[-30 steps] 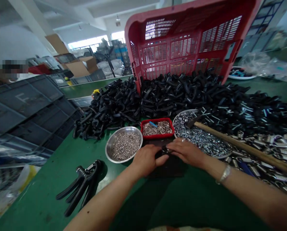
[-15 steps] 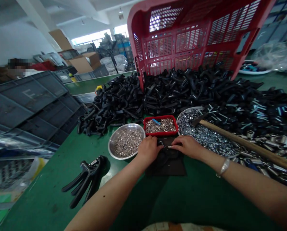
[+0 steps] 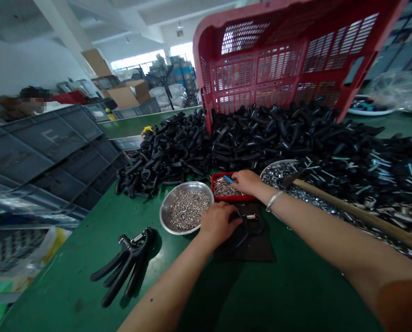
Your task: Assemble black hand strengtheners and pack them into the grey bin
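Observation:
My left hand (image 3: 219, 222) is closed around one end of a black hand-grip exerciser (image 3: 242, 236), which lies on a dark mat (image 3: 261, 253). A short coil spring (image 3: 250, 216) shows at the exerciser's right side. Over the red tray (image 3: 226, 198) of small metal pins (image 3: 222, 187), my right hand (image 3: 248, 182) has its fingers bent together; their tips are partly hidden among the pins, beside a blue stick-like piece (image 3: 228, 179). A metal bowl (image 3: 162, 216) of small rings and metal parts stands left of my left hand.
Finished-looking hand grips (image 3: 128, 267) lie at the left. Behind the trays spreads a heap of black handles (image 3: 261, 133), under a tipped red crate (image 3: 237, 74). A wooden-handled hammer (image 3: 351, 210) rests across metal parts at right. Grey crates (image 3: 50, 143) and a person (image 3: 36, 101) are further left.
My right hand has left the spring area and moved up to the red tray. My left hand stays at the exerciser on the mat. The view has shifted slightly.

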A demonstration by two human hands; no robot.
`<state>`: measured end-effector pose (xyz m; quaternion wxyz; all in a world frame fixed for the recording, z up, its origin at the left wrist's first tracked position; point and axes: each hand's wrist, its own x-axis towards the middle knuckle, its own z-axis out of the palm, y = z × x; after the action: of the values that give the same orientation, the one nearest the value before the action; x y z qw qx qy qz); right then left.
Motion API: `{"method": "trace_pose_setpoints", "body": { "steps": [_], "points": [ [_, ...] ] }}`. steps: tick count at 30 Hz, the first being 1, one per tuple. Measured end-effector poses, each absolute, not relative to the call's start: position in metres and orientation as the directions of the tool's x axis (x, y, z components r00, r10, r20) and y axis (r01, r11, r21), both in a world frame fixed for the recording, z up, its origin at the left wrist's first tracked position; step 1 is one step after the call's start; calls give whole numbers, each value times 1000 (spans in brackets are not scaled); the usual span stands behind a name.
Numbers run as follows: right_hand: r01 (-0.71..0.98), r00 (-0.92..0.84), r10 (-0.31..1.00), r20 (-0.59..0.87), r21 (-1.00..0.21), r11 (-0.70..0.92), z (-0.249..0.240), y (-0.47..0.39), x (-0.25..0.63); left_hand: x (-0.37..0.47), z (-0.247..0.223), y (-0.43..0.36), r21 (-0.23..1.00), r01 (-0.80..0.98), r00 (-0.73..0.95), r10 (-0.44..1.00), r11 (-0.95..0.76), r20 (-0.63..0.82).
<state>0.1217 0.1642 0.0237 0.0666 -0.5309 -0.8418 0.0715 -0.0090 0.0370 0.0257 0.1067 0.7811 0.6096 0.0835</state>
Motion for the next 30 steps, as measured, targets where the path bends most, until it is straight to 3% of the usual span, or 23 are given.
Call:
{"method": "trace_pose_setpoints", "body": {
  "steps": [5,12,14,16,19,24,27,30],
  "points": [
    [888,-385,921,53,-252,385,12,174,107,1,9,32,239,948,214,977,-209,7],
    [866,-250,955,159,-406,294,24,171,147,3,-9,29,344,922,173,984,-177,42],
    [825,-203,961,185,-497,270,30,160,159,2,-9,29,365,917,161,986,-162,34],
    [675,-150,972,180,-700,233,33,139,167,1,-8,29,377,914,158,987,-152,16],
    [301,-129,986,103,-944,138,26,96,166,1,-5,29,392,908,155,988,-147,13],
    [-56,-203,977,-71,-995,-84,1,48,155,0,-5,29,392,905,166,986,-162,25],
    [-159,-281,942,-181,-960,-231,-2,47,155,0,-7,29,385,908,169,985,-167,28],
    [-240,-191,979,-71,-964,-116,3,53,159,0,-9,29,379,911,166,986,-164,26]
  ]
}}
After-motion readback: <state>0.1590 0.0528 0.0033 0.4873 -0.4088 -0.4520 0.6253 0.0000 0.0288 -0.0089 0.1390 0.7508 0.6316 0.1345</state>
